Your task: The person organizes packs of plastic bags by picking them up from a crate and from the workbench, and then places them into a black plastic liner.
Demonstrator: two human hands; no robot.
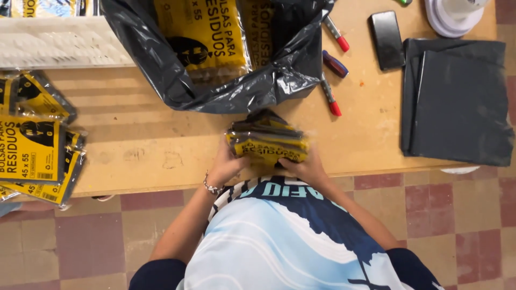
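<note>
A stack of yellow-and-black plastic packets (267, 140) stands on edge at the near rim of the wooden table (150, 145). My left hand (226, 164) grips the stack's left end and my right hand (303, 168) grips its right end. A bracelet sits on my left wrist. Just beyond the stack, a big open black plastic bag (269, 80) holds more of the same yellow packets (204, 35).
More yellow packets (32, 150) lie piled at the table's left edge. Folded black bags (457, 102) lie on the right. Red-capped markers (336, 64), a dark phone (386, 40) and a white roll (454, 13) sit at the back right. Checkered floor tiles lie below.
</note>
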